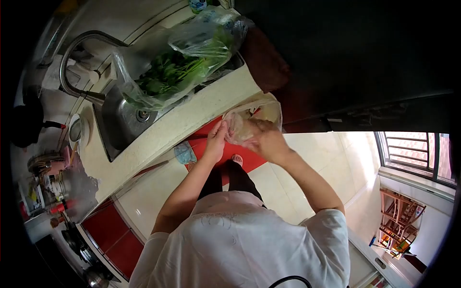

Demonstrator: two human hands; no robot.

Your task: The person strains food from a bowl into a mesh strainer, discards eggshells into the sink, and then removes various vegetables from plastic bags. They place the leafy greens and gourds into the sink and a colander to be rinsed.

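My left hand pinches the left edge of a thin, pinkish see-through plastic bag. My right hand is at the bag's right side, its fingers partly hidden and closed on the plastic. Right behind the bag is a white-lined bin with some waste in it, below the counter's end. Leafy green vegetables lie in a large clear plastic bag over the sink, to the upper left of my hands.
A metal sink with a curved faucet is set in the pale counter. A white bowl stands left of the sink. A dark cabinet or appliance fills the upper right. A red mat lies on the floor.
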